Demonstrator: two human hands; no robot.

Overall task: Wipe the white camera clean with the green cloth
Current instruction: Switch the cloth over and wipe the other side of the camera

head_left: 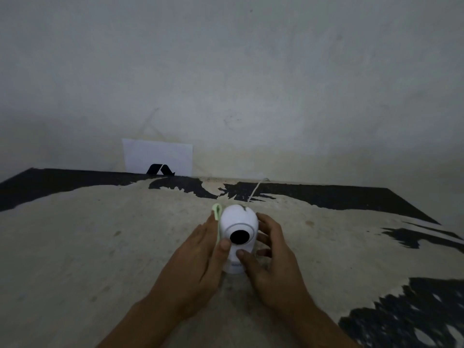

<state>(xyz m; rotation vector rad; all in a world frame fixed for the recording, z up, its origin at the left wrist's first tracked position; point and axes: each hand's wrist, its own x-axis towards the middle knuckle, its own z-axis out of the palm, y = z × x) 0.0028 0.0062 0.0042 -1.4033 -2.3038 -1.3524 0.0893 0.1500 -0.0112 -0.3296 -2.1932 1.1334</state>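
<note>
The white camera (238, 222) stands upright on the table in the middle of the view, its round black lens facing me. A thin white cable (254, 190) runs from its back toward the wall. My left hand (198, 254) presses the green cloth (217, 217) flat against the camera's left side, thumb on the front beside the lens. Only a narrow strip of cloth shows past the fingertips. My right hand (270, 257) grips the camera's right side and base, thumb on the front below the lens.
The table (100, 247) has a worn pale top with black patches at the back and right. A white card (158, 156) with a black mark leans against the grey wall at the table's back edge, left of centre.
</note>
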